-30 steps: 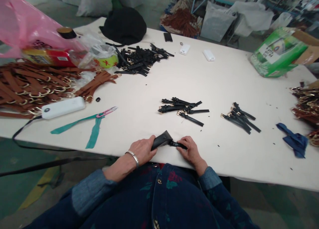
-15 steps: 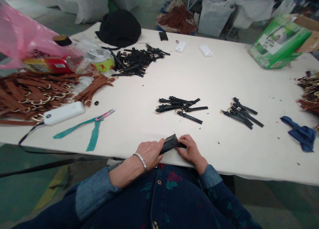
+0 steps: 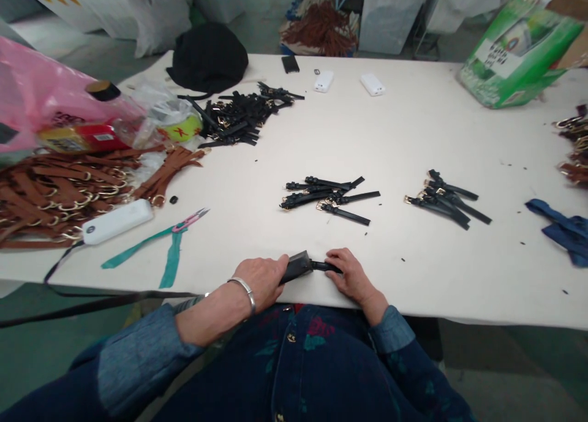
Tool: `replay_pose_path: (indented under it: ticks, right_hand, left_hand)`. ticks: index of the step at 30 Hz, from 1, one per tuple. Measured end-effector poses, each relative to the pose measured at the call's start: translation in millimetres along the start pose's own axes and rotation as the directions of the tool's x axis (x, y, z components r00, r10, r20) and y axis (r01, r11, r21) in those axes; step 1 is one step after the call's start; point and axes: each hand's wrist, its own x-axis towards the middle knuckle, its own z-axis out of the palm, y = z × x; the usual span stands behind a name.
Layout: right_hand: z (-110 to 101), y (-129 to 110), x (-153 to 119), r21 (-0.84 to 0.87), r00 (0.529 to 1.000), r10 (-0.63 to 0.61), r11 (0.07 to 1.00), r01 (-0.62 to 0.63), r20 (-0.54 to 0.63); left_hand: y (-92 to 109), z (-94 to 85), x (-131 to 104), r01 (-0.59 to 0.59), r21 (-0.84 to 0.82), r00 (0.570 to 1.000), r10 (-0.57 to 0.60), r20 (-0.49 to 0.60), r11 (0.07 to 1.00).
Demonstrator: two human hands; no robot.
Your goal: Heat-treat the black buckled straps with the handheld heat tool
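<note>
Head cam: hands (image 3: 263, 278) (image 3: 353, 276) grip blk strap pcs (image 3: 297, 266).

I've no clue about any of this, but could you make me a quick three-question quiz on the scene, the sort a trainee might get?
1. Which hand has the silver bangle at its wrist?

2. True or false: the black cap lies farther back than the pink snips.

3. What is the right hand holding?
a) a teal ribbon
b) a black strap
c) a blue cloth

Key:
1. The left hand.
2. True; the cap is at the far side, the snips toward the front edge.
3. b
</note>
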Motion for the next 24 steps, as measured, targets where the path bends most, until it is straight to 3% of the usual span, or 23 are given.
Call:
replay_pose_path:
  ticks: [9, 13, 18, 24]
  right_hand:
    - [4, 4, 0, 0.001, 1.0, -0.023, 1.0, 0.023, -0.015]
    - [4, 4, -1, 0.007, 1.0, -0.003, 1.0, 0.003, -0.025]
    - [3, 1, 0, 0.01, 1.0, 0.007, 1.0, -0.007, -0.022]
    - [1, -3, 2, -0.005, 1.0, 0.024, 1.0, -0.024, -0.018]
  left_hand:
    - [30, -5.1, 9, -0.019, -0.023, 1.0, 0.018, -0.005, 1.0]
    - [17, 0.2, 11, -0.031, -0.045, 0.999, 0.029, -0.035, 0.999]
    - [-6, 3.8, 6, 0.044, -0.035, 0.998, -0.045, -0.035, 0.998]
    - [9, -1.2, -2, 0.009, -0.014, 1.0, -0.009, -0.009, 1.0]
